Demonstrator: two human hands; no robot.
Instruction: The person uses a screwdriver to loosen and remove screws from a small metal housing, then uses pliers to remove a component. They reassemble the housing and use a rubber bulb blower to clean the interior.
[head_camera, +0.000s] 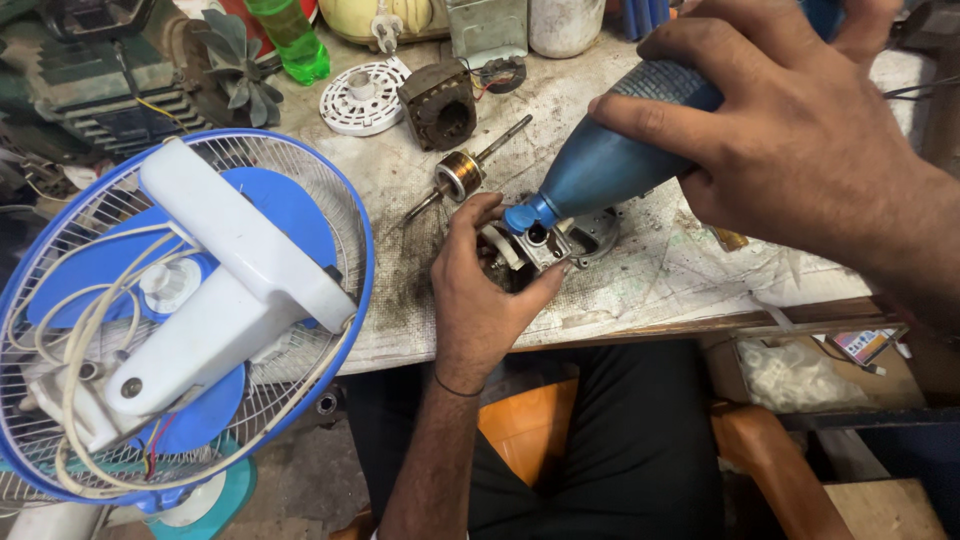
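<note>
Head view is showing the right hand wrapping its fingers around a blue ribbed plastic squeeze bottle, tilting it so the nozzle is touching a grey metal motor housing. The left hand is pinching that housing between thumb and fingertips, steadying it on the stained white workbench. The motor is lying dismantled: just beyond the left fingertips, a copper-wound rotor on its steel shaft is resting apart, so reassembly appears not yet begun. A blue-and-white caged fan is lying well left of the hands.
</note>
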